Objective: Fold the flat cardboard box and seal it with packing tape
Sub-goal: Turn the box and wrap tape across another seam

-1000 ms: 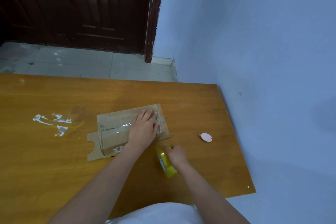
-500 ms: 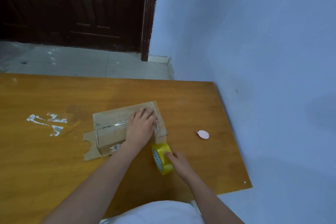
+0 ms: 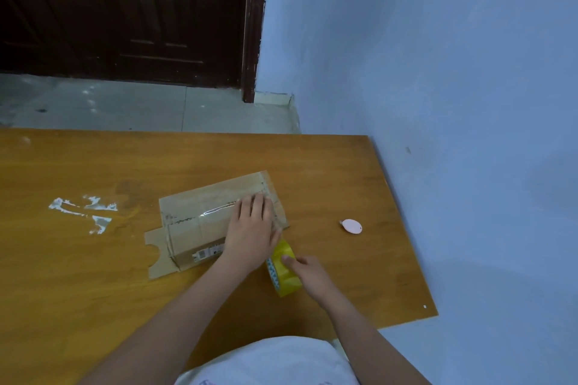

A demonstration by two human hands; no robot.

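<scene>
A brown cardboard box [image 3: 200,216] lies folded on the wooden table [image 3: 93,284], with clear tape shining along its top seam and a notched flap sticking out at its left end. My left hand [image 3: 251,230] presses flat on the right part of the box, fingers straight. My right hand [image 3: 301,270] grips a yellow roll of packing tape [image 3: 283,269] that stands on edge just off the box's near right corner, touching my left hand.
A small pink oval cutter [image 3: 352,226] lies to the right of the box. White tape scraps [image 3: 83,212] stick to the table on the left. A blue wall [image 3: 469,103] runs close along the table's right edge; a dark door [image 3: 125,9] stands beyond.
My right hand has brought the tape roll up and left, from the table in front of the box to its near right corner. My left hand stays pressed on the box.
</scene>
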